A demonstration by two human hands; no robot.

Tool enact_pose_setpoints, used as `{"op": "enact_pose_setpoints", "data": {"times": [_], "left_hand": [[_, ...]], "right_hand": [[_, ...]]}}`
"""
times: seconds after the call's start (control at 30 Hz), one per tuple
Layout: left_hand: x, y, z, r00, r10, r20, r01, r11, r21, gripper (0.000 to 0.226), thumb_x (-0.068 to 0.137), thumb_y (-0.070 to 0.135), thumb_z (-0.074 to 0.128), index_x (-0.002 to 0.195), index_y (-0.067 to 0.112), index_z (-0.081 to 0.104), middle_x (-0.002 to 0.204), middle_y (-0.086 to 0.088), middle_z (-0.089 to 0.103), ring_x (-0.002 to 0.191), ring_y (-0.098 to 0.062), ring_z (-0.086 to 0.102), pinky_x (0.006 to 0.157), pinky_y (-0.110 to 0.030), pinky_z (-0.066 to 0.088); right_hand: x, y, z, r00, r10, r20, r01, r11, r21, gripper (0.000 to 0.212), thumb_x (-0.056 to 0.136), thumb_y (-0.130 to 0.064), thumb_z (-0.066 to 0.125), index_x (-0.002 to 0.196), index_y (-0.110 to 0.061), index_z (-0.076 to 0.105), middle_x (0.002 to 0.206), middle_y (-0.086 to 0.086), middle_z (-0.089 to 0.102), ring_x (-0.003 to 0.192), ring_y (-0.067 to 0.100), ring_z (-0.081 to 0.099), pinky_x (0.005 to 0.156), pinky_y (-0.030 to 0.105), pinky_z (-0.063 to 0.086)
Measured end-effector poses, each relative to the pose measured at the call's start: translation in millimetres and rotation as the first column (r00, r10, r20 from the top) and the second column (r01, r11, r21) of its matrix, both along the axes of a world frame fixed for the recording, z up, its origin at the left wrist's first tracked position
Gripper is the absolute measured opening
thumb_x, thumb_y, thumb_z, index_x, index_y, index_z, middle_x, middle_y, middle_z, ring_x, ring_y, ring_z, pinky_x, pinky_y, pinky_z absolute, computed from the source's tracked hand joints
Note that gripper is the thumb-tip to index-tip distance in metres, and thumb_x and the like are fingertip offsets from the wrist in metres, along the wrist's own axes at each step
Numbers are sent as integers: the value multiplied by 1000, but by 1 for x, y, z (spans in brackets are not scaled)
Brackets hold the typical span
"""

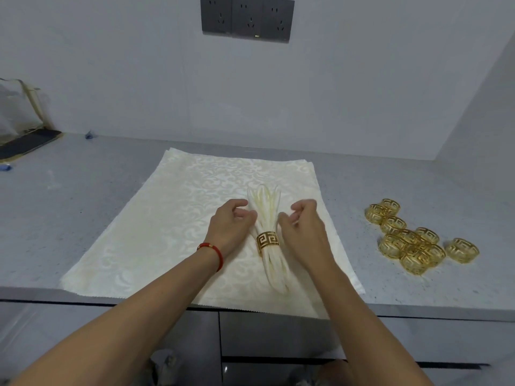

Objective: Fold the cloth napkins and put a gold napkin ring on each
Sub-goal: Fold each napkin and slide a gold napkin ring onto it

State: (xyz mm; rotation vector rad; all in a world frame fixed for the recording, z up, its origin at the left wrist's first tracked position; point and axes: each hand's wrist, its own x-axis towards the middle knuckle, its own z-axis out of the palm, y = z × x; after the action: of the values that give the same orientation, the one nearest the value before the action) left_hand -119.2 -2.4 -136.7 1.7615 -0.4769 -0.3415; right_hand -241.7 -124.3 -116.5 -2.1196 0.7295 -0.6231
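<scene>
A heap of gold rings was seen at the right of the grey tabletop, well apart from the stack of flat cream napkins at centre. A dark socket panel was mounted on the wall behind. A pleated napkin lay on the stack, cinched at its middle by a fret-patterned gold ring. The left hand and right hand were held at either side of its upper pleats, fingers curled; whether cloth was pinched could not be told.

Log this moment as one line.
folded napkin: ringed, gold ring | left hand, right hand: flanking, fingers curled | spare rings: countertop right
</scene>
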Motion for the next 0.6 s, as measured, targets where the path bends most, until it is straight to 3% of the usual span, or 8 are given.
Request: {"op": "enact_pose_setpoints", "data": {"times": [0.07,0.17,0.27,0.37,0.43,0.5,0.6], "left_hand": [[0,-1,2,1000,-28,6,28,999,-35,34,83,33,66,117,34,63,90,13,71,91,-10,67,91,-46,58],[-3,-2,3,998,-22,58,27,997,-76,27,87,18,63,109,32,64,88,7,75,85,-10,68,81,-40,59],[-3,1,1,1000,-22,16,24,991,-134,29,86,8,60,108,26,66,80,1,71,77,-16,67,73,-40,60],[2,6,-9,996,-16,-83,0,981,-194,30,87,2,57,109,20,67,72,1,58,66,-14,63,80,-49,62],[5,11,-14,998,21,-55,-28,991,-128,31,84,3,57,103,25,69,70,5,56,65,-12,59,79,-51,62],[4,14,-12,999,-7,-41,5,998,-58,35,78,2,61,100,28,68,80,4,59,68,-11,56,78,-48,62],[9,10,-1,994,-90,-60,87,995,-52,53,74,1,64,120,28,61,110,5,63,71,-8,58,79,-36,62]], "right_hand": [[10,-14,2,1000,12,28,-16,989,145,28,101,-25,54,127,-24,43,113,-4,61,95,17,65,80,34,51],[20,-21,-3,991,58,123,-106,897,429,29,98,-20,59,124,-29,49,95,3,65,74,16,65,65,34,51],[19,-24,-9,985,74,155,-138,879,457,30,95,-16,62,121,-29,52,86,6,63,66,20,61,63,36,51],[12,-30,-9,972,106,208,-199,844,497,28,99,-10,63,123,-21,55,87,6,65,68,22,66,75,41,57],[5,-36,-11,970,141,196,-226,813,537,31,98,-1,61,124,-18,57,94,5,65,70,22,70,81,39,59],[1,-40,-12,978,177,112,-210,830,517,40,94,5,61,126,-19,58,105,6,61,70,20,66,79,39,58],[7,-41,-6,981,171,-87,-148,962,230,51,90,2,60,132,-26,53,119,0,60,88,15,62,80,31,55]]}}
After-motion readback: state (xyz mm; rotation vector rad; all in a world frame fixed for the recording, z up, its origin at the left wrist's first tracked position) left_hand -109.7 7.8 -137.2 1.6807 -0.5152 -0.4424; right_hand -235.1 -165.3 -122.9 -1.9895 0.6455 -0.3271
